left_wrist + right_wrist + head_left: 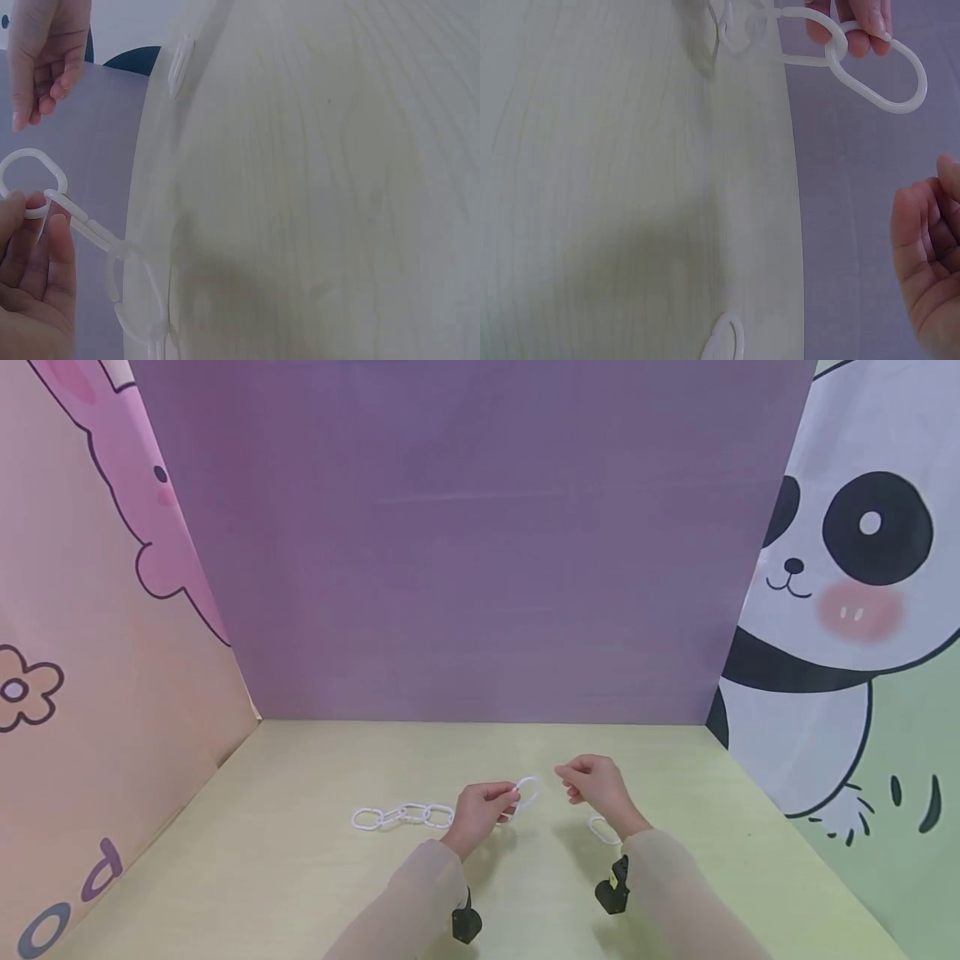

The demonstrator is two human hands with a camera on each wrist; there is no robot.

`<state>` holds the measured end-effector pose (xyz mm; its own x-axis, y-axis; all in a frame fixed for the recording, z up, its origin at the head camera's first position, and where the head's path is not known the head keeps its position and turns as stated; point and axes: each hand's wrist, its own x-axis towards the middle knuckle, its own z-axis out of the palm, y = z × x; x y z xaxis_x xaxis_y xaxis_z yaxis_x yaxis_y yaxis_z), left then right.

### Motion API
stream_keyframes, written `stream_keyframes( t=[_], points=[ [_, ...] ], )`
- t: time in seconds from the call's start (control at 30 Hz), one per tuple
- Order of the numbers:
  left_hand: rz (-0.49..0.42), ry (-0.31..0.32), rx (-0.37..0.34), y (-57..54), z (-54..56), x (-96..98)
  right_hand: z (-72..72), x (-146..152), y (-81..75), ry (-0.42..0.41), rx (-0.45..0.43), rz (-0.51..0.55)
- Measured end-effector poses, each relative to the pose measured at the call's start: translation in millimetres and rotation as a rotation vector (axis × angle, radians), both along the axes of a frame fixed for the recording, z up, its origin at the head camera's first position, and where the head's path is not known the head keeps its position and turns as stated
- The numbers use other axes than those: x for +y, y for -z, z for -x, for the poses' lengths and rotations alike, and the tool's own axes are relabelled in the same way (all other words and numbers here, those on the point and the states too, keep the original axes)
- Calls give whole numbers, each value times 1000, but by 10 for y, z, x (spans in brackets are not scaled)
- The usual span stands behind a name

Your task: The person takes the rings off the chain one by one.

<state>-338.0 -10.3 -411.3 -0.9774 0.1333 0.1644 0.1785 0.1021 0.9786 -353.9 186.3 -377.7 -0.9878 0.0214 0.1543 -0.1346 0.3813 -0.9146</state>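
Note:
My left hand [477,812] pinches the end link [529,791] of a white plastic chain [405,814], holding it up above the table. From that hand the joined oval links run down and left onto the tabletop. In the left wrist view, the raised link [34,159] stands upright between thumb and fingers. My right hand [600,787] hovers a short way to the right of this link, its fingers loosely bent and nothing in them. One loose white link [603,830] lies on the table just below the right hand, partly covered by the wrist in the head view.
The pale wooden table [300,877] reaches back to a purple panel [480,568]. Cartoon-printed walls stand at both sides, a panda [847,610] on the right one. Black wrist cameras hang beneath both sleeves.

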Motion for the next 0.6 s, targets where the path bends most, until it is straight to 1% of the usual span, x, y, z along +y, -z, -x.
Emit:
stream_keyframes(
  t=[0.13,0.23,0.47,0.6],
  points=[
    [3,2,3,8,2,2,-12,-29,-8,-33,8,-8],
    [-1,3,3,17,14,9,-17,-47,-14,-57,-1,-1],
    [-8,-3,-27,12,6,2,-42,-72,-19,-113,-1,7],
    [5,-4,-13,10,3,8,-35,-80,-5,-143,8,6]
  ],
)
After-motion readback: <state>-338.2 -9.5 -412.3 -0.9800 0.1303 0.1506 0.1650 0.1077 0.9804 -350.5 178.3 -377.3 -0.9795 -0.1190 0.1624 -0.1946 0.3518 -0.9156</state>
